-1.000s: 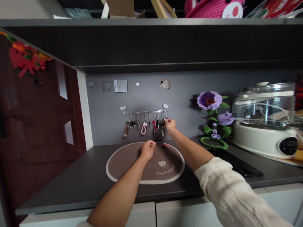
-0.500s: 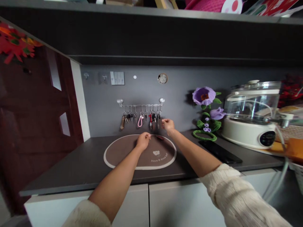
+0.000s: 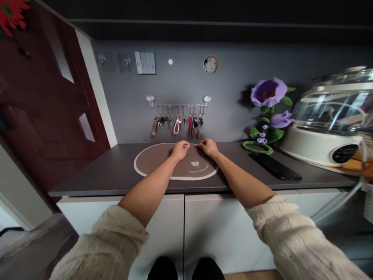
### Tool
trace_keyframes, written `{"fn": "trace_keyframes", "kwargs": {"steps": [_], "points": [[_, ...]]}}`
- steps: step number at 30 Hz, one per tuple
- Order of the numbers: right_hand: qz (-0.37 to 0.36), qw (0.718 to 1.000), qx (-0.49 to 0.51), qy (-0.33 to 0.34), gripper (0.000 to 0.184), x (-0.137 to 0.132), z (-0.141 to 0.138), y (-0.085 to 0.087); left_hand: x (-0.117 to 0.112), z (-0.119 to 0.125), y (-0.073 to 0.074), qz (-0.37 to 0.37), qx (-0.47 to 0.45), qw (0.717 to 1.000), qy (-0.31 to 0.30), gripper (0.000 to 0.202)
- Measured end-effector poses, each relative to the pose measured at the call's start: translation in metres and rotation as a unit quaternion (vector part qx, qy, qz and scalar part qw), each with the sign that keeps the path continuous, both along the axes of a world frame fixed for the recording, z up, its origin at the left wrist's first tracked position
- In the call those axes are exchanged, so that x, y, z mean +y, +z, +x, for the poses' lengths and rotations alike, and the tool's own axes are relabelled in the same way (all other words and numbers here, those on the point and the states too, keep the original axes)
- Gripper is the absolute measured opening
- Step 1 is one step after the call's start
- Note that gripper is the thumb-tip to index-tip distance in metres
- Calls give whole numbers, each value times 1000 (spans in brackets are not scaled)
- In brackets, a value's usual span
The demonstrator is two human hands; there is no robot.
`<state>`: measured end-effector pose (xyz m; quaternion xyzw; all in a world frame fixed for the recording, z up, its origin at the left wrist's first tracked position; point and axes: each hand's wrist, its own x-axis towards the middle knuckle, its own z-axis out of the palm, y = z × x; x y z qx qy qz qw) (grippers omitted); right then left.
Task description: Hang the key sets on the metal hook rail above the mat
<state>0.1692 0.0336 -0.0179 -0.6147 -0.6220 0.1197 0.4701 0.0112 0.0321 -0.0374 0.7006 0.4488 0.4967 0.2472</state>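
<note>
My left hand [image 3: 181, 150] is closed in a pinch over the far part of the brown oval mat [image 3: 154, 159], and what its fingertips hold, if anything, is too small to make out. Just to the right, my right hand [image 3: 209, 147] is pinched at the mat's back edge. A small, thin, partly shiny thing [image 3: 199, 146] shows at its fingertips, too tiny to name. Above both hands, several bunches of keys [image 3: 194, 123] hang from a clear hook rail [image 3: 179, 105] on the grey wall. A pink loop [image 3: 176, 126] hangs among them.
On the right of the dark counter [image 3: 96, 175] lie a black phone-like slab [image 3: 274, 165] and a purple flower ornament [image 3: 268, 92] with a green ring base. Beyond stands a white appliance [image 3: 317, 144] with a clear top. A dark shelf [image 3: 186, 33] overhangs the back.
My right hand has come down from beside the hanging keys to the mat's back edge, near my left hand. The dark reddish thing lying there is now mostly hidden. The view has tilted down.
</note>
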Motion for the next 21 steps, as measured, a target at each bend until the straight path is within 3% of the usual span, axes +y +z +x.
{"fn": "trace_keyframes", "kwargs": {"steps": [8,16,21], "points": [[-17,998,-37,38,13,7,-2,-2,0,1,-1,-29,9,999,9,14],[-47,979,-193,47,20,4,0,-1,1,0,-1,-34,13,999,21,15],[-25,977,-196,75,21,1,1,0,0,0,0,-35,4,999,19,17]]}}
